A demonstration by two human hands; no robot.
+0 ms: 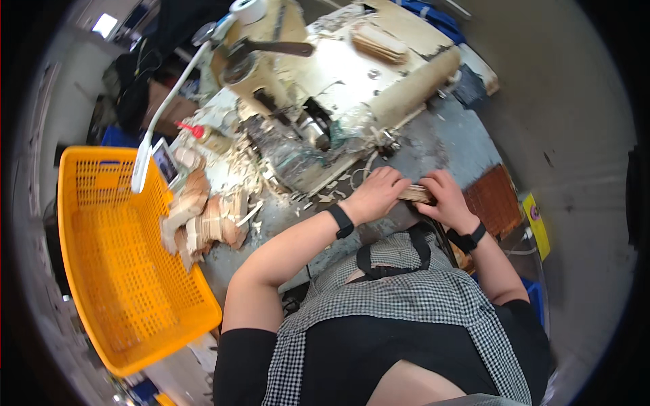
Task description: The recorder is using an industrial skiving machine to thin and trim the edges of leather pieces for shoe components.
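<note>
Between my two hands is a small stack of thin tan and brown pieces (416, 194), seen edge-on near the front edge of the worktable. My left hand (379, 193) has its fingers curled over the left end of the stack. At the other end, my right hand (447, 200) grips it with thumb and fingers. Both wrists wear black bands. Just beyond my hands stands a cream-coloured machine (413, 88) with a metal part and clear plastic wrap at its front. Another stack of tan pieces (378, 44) lies on top of the machine.
At left stands a yellow plastic basket (139, 271). Bundled tan and brown pieces (217, 220) are heaped beside it. Pale scraps (237, 152) litter the table around a red-tipped bottle (206, 137). A white lamp arm (169, 101) bends over the left side. A reddish-brown board (496, 201) lies at right.
</note>
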